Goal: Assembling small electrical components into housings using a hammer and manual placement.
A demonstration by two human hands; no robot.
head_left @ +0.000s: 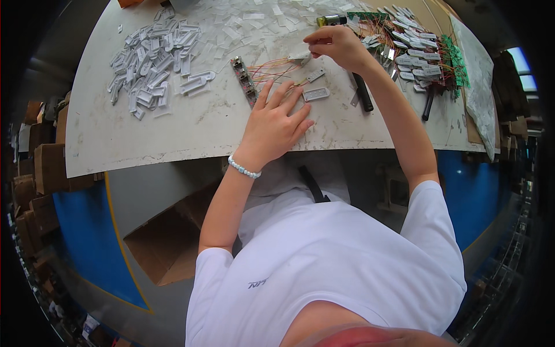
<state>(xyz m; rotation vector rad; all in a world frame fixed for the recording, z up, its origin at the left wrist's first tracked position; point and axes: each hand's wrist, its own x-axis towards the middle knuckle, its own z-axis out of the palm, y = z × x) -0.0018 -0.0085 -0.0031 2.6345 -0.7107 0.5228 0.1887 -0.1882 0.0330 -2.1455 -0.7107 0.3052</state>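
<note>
My left hand (275, 122) lies on the table with its fingers spread, the fingertips over thin red and yellow wires (272, 67). These wires run from a dark strip of circuit boards (244, 81) to small light-coloured modules. One white module (315, 75) and a pale oblong casing (316, 94) lie just right of the left fingers. My right hand (340, 47) is raised farther off, its thumb and fingers bent together in a pinch. Just below those fingertips is another white wired piece (299, 59). Whatever the pinch holds is too small to make out.
A heap of grey-white plastic casings (155, 61) sits at the left, with clear plastic pieces (248, 26) scattered along the back. At the right are a black-handled tool (363, 92), wired white modules (425, 58), green circuit boards (455, 63) and a plastic bag (477, 81).
</note>
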